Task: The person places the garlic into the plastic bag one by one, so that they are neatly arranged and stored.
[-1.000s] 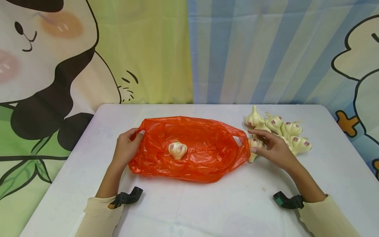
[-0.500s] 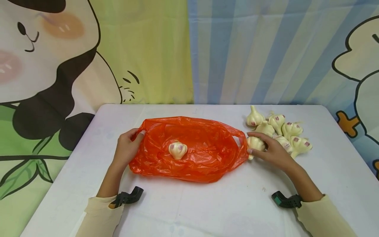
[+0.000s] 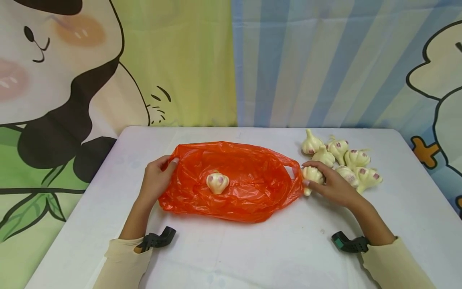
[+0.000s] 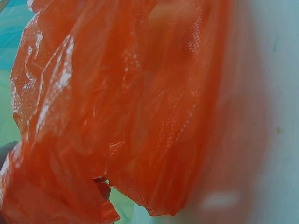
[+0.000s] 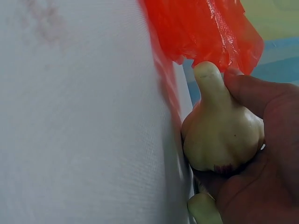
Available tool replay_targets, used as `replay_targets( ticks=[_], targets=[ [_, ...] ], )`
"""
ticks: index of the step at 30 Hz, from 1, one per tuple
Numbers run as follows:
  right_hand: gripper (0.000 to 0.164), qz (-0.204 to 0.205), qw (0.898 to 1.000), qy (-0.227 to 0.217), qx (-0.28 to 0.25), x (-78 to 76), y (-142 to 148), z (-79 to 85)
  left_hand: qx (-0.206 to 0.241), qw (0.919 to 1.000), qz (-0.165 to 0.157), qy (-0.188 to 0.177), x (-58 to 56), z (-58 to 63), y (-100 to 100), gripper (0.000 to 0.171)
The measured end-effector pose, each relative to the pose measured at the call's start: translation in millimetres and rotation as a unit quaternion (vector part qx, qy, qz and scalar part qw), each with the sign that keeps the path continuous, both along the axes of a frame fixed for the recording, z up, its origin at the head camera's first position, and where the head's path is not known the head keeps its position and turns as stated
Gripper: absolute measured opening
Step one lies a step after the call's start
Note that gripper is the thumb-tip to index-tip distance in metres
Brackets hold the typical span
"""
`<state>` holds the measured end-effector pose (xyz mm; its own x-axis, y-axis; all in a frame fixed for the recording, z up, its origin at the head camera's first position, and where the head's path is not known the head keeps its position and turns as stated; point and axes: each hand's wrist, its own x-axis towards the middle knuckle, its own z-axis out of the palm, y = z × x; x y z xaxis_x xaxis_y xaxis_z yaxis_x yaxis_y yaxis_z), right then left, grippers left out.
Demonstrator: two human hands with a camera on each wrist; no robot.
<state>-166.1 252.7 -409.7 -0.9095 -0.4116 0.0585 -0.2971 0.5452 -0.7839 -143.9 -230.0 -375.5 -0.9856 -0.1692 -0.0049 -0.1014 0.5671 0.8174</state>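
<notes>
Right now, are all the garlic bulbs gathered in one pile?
No: one garlic bulb lies in the red plastic bag, apart from the cluster of bulbs at the right.

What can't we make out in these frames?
Left hand, head view: fingertips, bar the thumb's, hidden behind the red bag.
Same hand, left wrist view: bag covers nearly all of it.
Right hand, right wrist view: cut off by right edge.
Lower garlic bulb, right wrist view: cut off by bottom edge.
Table speck, head view: too small to identify.

No legible text; no readable labels, brands, numbers or signs
</notes>
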Motion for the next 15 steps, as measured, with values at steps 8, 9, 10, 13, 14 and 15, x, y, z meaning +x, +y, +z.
replay_targets(
  ticks=[8,9,10,13,14,15],
  targets=[
    [0.043,0.001,1.000,-0.015,0.006,1.7,-1.7,2.3,-0.007,0.9997,0.000,0.024,-0.6,-2.2,0.1,0.047],
    [0.043,0.002,1.000,-0.015,0.007,1.8,-1.9,2.8,-0.006,0.9997,-0.001,0.023,-0.6,-2.3,0.1,0.047],
    [0.043,0.003,1.000,-0.014,0.008,1.8,-2.2,3.2,-0.005,0.9997,-0.001,0.022,-0.5,-2.3,0.3,0.047],
    [0.042,0.006,1.000,-0.015,0.004,1.6,-2.9,4.1,-0.006,0.9997,-0.003,0.022,-0.6,-2.1,0.6,0.046],
    [0.041,0.006,1.000,-0.015,0.003,1.7,-3.0,4.6,-0.005,0.9998,-0.003,0.021,-0.7,-1.9,0.7,0.046],
    [0.041,0.008,1.000,-0.015,0.001,1.5,-3.2,4.8,-0.005,0.9998,-0.003,0.020,-0.9,-1.8,0.8,0.046]
  ],
)
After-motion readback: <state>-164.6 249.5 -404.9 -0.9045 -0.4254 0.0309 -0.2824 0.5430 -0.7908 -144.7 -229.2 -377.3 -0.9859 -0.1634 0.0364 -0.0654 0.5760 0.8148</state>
